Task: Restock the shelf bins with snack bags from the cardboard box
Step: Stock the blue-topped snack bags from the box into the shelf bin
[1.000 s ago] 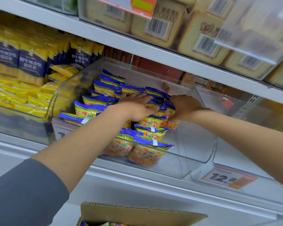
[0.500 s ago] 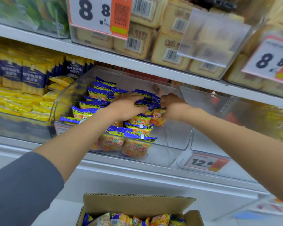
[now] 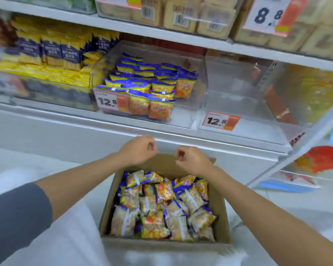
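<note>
1. Lower centre of the frame: the cardboard box [image 3: 161,244] lies packed with snack bags [image 3: 162,206].
2. Over its far edge hover the left hand [image 3: 137,150] and the right hand [image 3: 190,160], both with curled fingers and gripping nothing.
3. Above, the clear shelf bin [image 3: 187,114] holds stacked bags.

Left forearm [image 3: 81,181] and right forearm [image 3: 258,204] are extending forward and converging; left hand [image 3: 137,150] and right hand [image 3: 192,160] are hovering side by side, slightly apart, fingers curling inward, gripping nothing.
</note>
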Motion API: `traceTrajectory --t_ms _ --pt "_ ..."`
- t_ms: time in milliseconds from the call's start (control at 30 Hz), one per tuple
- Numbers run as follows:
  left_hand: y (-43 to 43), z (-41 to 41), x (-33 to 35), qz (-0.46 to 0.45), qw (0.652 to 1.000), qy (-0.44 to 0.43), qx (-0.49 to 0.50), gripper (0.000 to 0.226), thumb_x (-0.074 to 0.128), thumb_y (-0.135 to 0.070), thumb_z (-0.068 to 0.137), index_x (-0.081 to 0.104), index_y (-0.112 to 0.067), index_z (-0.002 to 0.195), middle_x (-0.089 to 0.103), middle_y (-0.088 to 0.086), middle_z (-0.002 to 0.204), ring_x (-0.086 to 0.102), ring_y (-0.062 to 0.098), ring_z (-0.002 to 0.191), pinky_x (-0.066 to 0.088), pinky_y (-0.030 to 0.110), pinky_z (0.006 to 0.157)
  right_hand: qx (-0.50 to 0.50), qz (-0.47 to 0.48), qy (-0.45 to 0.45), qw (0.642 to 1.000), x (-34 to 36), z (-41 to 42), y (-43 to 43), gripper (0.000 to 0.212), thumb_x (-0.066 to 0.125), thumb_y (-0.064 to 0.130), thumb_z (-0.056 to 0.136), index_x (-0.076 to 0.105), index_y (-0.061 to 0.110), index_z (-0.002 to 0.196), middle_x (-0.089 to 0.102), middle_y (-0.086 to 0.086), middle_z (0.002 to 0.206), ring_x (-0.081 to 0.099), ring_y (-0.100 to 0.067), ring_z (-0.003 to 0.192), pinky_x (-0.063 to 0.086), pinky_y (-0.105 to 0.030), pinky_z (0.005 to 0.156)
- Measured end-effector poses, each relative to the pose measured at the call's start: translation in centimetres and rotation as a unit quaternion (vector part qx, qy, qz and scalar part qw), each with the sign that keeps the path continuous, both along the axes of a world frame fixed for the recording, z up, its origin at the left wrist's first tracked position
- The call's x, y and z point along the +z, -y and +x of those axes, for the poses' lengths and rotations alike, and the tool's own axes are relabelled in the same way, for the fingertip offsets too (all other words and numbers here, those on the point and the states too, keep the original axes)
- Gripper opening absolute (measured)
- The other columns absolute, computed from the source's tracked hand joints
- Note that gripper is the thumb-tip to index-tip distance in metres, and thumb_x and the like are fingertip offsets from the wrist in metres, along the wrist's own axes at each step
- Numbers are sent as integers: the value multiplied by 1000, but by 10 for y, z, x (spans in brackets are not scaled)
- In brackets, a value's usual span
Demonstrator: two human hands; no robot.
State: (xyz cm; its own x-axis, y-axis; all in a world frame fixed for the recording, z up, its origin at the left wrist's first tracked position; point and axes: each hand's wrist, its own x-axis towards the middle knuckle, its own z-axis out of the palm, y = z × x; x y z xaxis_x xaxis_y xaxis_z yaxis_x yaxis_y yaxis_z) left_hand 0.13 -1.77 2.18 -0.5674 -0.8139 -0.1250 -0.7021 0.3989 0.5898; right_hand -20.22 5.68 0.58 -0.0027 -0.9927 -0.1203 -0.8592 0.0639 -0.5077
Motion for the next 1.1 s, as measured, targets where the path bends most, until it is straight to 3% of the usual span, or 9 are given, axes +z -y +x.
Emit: traceTrajectory --t_ms 233,400,533,667,733,833,900,1000,1100 --pt "-16 28 -75 120 989 3 92 9 62 -17 90 67 -18 82 65 -5 78 61 14 74 48 23 63 -24 148 27 988 -96 -19 -29 23 59 7 88 65 14 109 59 -1 106 56 -18 97 48 -33 80" --pt "-19 14 -96 169 981 -16 96 10 61 -13 89 69 -17 83 64 -10 80 59 0 70 42 10 57 45 193 -106 974 -142 -40 -13 67 66 13 82 44 25 143 31 -4 155 22 -28 144 25 -47 116" --pt "-25 4 -103 191 979 -16 64 8 62 -16 91 69 -12 91 64 -6 86 59 6 80 45 12 62 24 174 -102 979 -170 -48 -28 65 56 -5 86 45 24 144 39 -2 151 27 -22 140 31 -37 114" --pt "-29 1 -100 227 970 -22 83 9 61 -17 93 68 -12 95 68 8 91 62 23 76 46 22 59 -23 65 -19 997 -145 -41 -30 49 62 11 88 55 22 135 58 -1 132 46 -21 124 40 -33 103" --pt "-31 -4 -93 273 953 -51 121 15 57 -23 97 65 -10 96 68 12 93 61 20 71 47 25 58 -51 28 46 997 -116 -30 -31 49 64 8 86 55 18 133 60 -3 127 50 -15 116 41 -22 94" --pt "-32 -13 -73 465 858 -128 179 39 57 -45 93 58 -10 110 67 12 111 68 20 95 56 29 73 -49 -5 150 987 -75 -12 -41 47 67 2 82 59 23 123 59 -1 120 59 -10 104 51 -23 86" --pt "-36 -17 -62 535 806 -172 187 37 63 -40 89 61 -9 108 69 13 109 70 20 96 58 30 75 -38 5 240 970 -56 -3 -51 48 69 -1 78 60 23 119 61 4 119 62 -6 104 55 -26 87" --pt "-39 -18 -62 508 819 -189 189 35 73 -12 83 58 -7 115 71 9 108 69 17 97 56 30 80 -81 14 326 942 -41 0 -57 50 69 6 83 56 27 126 57 9 128 56 6 112 52 -16 82" --pt "-38 -15 -71 460 851 -173 186 50 76 -1 79 57 -9 124 72 3 110 65 18 109 51 33 89 -137 10 318 938 -51 -13 -53 48 64 13 90 51 28 133 56 6 132 53 -5 119 47 -24 92"
